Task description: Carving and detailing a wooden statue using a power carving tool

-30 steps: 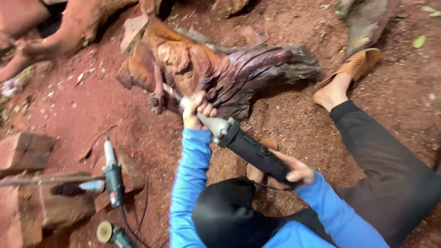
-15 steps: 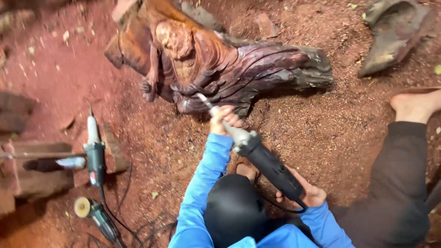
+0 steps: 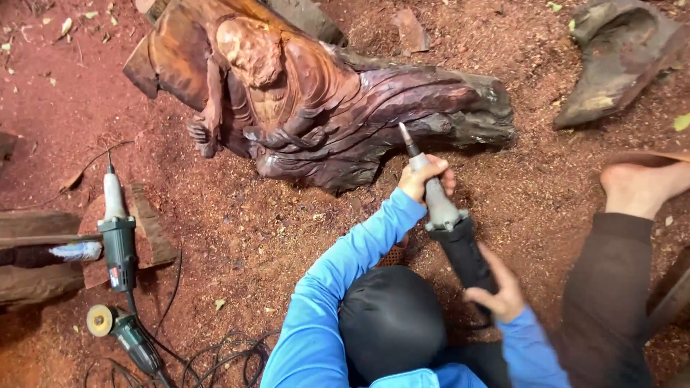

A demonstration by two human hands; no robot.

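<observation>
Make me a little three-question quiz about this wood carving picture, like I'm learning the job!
1. True or false: the left hand grips the die grinder near its front end.
2. Which hand holds the black rear body of the tool: left or right?
3. What lies on the ground at the far left of the carved wooden figure? A) two other power tools B) a hammer C) a bucket

Key:
1. True.
2. The right hand.
3. A: a green grinder and a disc sander lie on the red sawdust.
</observation>
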